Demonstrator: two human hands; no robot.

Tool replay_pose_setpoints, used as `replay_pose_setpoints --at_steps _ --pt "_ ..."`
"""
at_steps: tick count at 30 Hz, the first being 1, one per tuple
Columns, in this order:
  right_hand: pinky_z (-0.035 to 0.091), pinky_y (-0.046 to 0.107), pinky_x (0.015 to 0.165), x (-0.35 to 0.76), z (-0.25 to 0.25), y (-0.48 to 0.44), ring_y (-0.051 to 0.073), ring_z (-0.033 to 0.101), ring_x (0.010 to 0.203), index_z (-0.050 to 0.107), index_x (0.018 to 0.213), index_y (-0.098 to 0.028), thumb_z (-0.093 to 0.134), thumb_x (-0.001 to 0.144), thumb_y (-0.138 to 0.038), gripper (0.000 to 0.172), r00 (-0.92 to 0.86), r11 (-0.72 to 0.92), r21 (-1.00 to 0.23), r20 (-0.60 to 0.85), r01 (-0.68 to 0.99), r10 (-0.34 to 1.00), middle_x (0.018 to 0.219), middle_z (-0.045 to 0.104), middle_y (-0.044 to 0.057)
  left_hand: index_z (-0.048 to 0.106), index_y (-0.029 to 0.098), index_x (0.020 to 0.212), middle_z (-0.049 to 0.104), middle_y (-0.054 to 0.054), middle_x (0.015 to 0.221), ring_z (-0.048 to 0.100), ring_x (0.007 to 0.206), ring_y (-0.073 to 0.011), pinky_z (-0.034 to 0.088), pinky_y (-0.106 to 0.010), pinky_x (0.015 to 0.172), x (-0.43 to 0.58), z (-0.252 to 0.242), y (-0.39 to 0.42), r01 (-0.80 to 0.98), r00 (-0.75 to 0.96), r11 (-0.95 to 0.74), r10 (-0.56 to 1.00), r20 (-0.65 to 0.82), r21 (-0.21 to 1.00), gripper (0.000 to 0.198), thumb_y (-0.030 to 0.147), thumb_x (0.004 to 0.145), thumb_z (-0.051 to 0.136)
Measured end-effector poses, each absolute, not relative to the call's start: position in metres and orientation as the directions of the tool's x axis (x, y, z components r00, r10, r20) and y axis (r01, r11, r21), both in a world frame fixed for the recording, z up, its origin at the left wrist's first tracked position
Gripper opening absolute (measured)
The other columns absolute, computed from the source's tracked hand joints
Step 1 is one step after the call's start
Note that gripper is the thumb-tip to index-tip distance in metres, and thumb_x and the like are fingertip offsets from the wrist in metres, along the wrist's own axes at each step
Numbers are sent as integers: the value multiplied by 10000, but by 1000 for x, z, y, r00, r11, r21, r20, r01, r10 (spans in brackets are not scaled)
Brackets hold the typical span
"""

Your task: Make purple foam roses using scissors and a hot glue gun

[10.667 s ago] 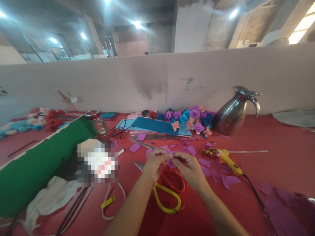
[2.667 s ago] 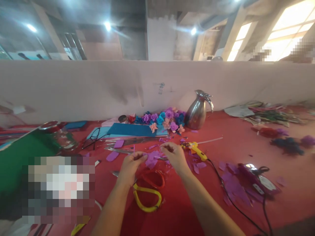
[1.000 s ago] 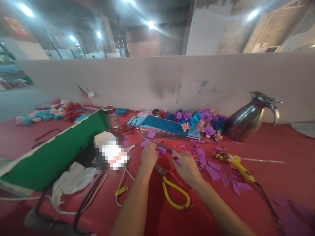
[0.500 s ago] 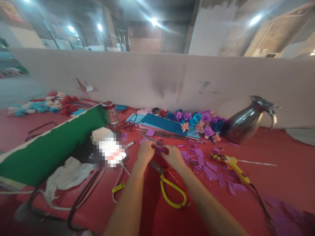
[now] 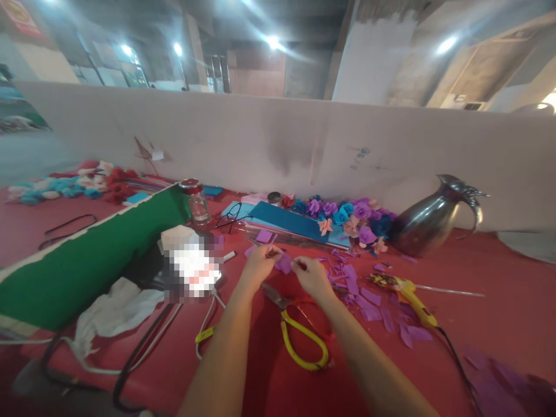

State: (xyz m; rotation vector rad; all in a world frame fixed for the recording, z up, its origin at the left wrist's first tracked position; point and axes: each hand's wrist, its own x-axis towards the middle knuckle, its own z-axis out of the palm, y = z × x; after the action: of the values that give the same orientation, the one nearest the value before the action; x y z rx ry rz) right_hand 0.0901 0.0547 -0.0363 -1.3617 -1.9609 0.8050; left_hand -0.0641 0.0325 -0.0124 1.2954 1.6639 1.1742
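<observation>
Hands meet at mid-table in the head view. The left hand has its fingertips closed to a narrow pinch on one edge of a small purple petal-shaped piece, and the right hand nips the opposite edge, fingers just as tight. The piece hangs between them, just above the red table cover; I'd say it is held by the tips to keep something so small spread flat and in sight.

Just near of the hands lie yellow-and-red-handled scissors, blades pointing far-left, apparently set down within easy reach. Loose purple cut scraps litter the cloth to the right, beside a yellow glue gun with its cord trailing near-right.

Farther off, a cluster of purple, blue and peach craft flowers sits against the wall beside a steel jug. A green fabric roll lies to the left.
</observation>
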Motion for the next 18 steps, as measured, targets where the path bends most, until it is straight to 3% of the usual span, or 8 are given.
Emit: replay_pose_setpoints --at_steps 4,7,11,13,15,18 --pt "384 220 574 103 -27 46 148 584 618 652 719 -190 476 806 -344 250 -252 277 -800 163 532 954 650 663 3 668 150 809 681 -26 764 596 733 -152 454 -281 755 -54 -2 28 214 -132 72 990 -44 974 177 265 681 628" --pt "391 220 570 116 -20 32 147 577 604 653 692 -184 493 804 -371 271 -243 287 -818 186 499 952 645 668 13 660 148 740 667 -13 701 592 700 -152 455 -290 748 -47 -2 28 134 -50 73 996 -67 988 212 310 607 694" --pt "416 227 593 174 -20 18 161 600 658 674 787 -182 430 847 -437 358 -120 267 -790 242 552 963 723 691 33 652 149 684 651 -5 657 564 653 -139 441 -271 695 -40 -5 30 101 -48 71 997 -66 992 244 330 544 737" --pt "437 247 653 226 -25 18 183 620 743 662 869 -182 419 846 -400 328 101 119 -739 245 663 964 824 701 57 662 153 688 640 0 635 528 594 -121 412 -245 607 -38 -5 29 110 -62 116 992 -110 987 242 334 546 736" --pt "434 259 666 280 -31 25 209 625 817 646 888 -180 491 783 -336 244 329 -182 -597 146 781 933 894 692 85 674 151 689 620 7 598 466 520 -96 360 -225 526 -33 -4 27 119 -35 154 988 -151 981 240 334 546 735" --pt "404 263 602 337 -39 41 242 623 762 639 725 -158 634 620 -227 125 373 -300 -539 29 787 927 730 670 93 682 147 669 598 17 563 412 480 -76 327 -219 500 -21 1 23 117 45 151 986 -158 982 218 314 540 736"
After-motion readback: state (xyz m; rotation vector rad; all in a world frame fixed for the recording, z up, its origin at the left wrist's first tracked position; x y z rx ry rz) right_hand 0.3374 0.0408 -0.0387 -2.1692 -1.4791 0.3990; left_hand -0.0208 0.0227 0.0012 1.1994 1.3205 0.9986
